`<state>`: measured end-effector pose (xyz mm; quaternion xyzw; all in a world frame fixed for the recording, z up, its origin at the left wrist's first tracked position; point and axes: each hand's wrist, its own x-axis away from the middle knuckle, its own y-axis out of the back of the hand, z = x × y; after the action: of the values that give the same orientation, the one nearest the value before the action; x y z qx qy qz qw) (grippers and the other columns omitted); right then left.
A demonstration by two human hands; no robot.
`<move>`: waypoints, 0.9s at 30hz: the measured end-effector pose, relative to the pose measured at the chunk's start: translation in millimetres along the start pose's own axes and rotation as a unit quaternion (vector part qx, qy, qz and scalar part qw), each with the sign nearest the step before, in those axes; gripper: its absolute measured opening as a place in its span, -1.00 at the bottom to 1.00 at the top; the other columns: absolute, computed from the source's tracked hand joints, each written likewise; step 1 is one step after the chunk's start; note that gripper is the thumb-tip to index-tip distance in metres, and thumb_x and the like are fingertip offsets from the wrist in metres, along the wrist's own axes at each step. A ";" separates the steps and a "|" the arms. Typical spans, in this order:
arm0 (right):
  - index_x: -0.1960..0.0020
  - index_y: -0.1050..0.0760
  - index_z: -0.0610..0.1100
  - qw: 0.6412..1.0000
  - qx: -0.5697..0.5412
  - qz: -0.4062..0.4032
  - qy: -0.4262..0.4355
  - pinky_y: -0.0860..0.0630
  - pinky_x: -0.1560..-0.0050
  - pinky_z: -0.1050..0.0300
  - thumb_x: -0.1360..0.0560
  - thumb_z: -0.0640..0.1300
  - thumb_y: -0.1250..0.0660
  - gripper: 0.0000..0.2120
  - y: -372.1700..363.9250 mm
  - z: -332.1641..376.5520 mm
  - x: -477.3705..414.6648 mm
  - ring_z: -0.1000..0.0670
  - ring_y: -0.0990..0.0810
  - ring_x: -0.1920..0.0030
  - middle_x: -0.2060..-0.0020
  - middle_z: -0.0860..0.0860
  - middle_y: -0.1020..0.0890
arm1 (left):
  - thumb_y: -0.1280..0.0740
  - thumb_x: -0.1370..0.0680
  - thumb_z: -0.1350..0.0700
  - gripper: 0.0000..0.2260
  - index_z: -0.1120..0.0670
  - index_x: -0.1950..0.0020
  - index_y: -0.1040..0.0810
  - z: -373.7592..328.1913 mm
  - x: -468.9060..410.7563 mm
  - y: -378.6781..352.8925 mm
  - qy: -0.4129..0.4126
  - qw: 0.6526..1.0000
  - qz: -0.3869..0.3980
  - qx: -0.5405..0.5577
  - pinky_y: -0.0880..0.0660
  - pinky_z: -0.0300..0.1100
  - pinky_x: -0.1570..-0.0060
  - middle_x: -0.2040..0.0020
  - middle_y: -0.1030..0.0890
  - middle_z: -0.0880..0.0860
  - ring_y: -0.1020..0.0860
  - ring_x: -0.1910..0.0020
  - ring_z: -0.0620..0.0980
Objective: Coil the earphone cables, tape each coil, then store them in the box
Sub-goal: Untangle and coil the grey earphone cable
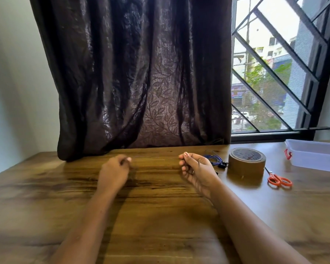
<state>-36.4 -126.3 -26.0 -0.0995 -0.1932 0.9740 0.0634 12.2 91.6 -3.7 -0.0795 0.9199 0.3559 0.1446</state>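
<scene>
Wood-grain table (160,216) lay below a dark curtain (133,73). Over it, the right hand (196,170) pinched a thin earphone cable (154,158) between thumb and forefinger. The left hand (114,172), blurred, had its fingers curled onto the other end, and the cable ran taut between them. Just right lay blue earphones (215,160), then a brown tape roll (246,165), orange scissors (279,180) and a clear box (316,155).

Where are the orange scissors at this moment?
Head view: the orange scissors lie on the table, just right of the brown tape roll, in front of the clear box.
</scene>
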 end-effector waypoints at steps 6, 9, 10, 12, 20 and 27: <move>0.07 -0.57 -0.23 0.999 0.020 0.031 -0.008 -0.50 0.28 0.29 -0.58 -0.11 -0.24 -0.78 -6.7 -0.8 2.6 0.11 -0.51 0.36 0.34 -0.02 -0.59 | -0.24 -0.59 0.05 -0.77 0.12 -0.15 -0.57 11.2 -5.6 3.9 0.097 0.992 -0.079 0.005 -0.47 -0.01 -0.02 -0.02 -0.58 0.13 -0.51 0.02 0.13; 0.06 -0.58 -0.22 0.999 0.010 0.045 -0.011 -0.51 0.24 0.27 -0.57 -0.10 -0.26 -0.79 -3.7 3.8 2.2 0.11 -0.52 0.33 0.32 -0.02 -0.59 | -0.25 -0.59 0.03 -0.74 0.10 -0.19 -0.56 13.6 -7.0 5.8 0.098 0.990 -0.102 0.014 -0.45 0.00 -0.02 -0.05 -0.58 0.14 -0.50 -0.02 0.13; 0.06 -0.58 -0.22 0.999 0.007 0.047 -0.012 -0.51 0.24 0.27 -0.57 -0.09 -0.26 -0.79 -1.8 4.4 1.9 0.10 -0.52 0.33 0.31 -0.02 -0.60 | -0.24 -0.59 0.03 -0.74 0.10 -0.20 -0.56 14.0 -7.1 6.5 0.093 0.990 -0.110 0.005 -0.44 -0.01 0.01 -0.04 -0.58 0.14 -0.50 -0.02 0.13; 0.07 -0.59 -0.20 0.998 0.005 0.056 -0.020 -0.53 0.24 0.27 -0.54 -0.07 -0.29 -0.79 1.3 3.9 1.9 0.11 -0.55 0.32 0.30 -0.03 -0.61 | -0.22 -0.60 0.04 -0.75 0.13 -0.17 -0.55 13.6 -5.0 6.4 0.081 0.989 -0.123 -0.018 -0.42 -0.05 0.08 0.05 -0.54 0.11 -0.49 0.05 0.10; 0.10 -0.60 -0.20 0.996 0.042 0.059 -0.054 -0.55 0.27 0.30 -0.53 -0.06 -0.30 -0.79 4.8 -2.1 -1.2 0.12 -0.56 0.35 0.32 -0.02 -0.62 | -0.28 -0.49 0.17 -0.62 0.02 -0.31 -0.43 8.1 3.2 -1.8 -0.064 0.971 -0.100 -0.207 -0.39 0.07 -0.13 -0.27 -0.40 0.10 -0.37 -0.23 0.13; 0.09 -0.59 -0.22 0.994 0.093 0.032 -0.045 -0.52 0.28 0.32 -0.56 -0.12 -0.29 -0.81 3.1 -8.7 -3.9 0.13 -0.55 0.37 0.34 -0.01 -0.62 | -0.22 -0.42 0.40 -0.57 -0.08 -0.12 -0.43 -30.6 27.5 -34.0 -0.131 0.948 0.290 0.013 -0.42 0.00 -0.18 -0.15 -0.51 -0.07 -0.46 -0.14 -0.12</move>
<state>-31.0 -126.6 -34.4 -0.0556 -0.1014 0.9928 0.0325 -11.7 44.7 -12.5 0.2402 0.8806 0.3777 0.1556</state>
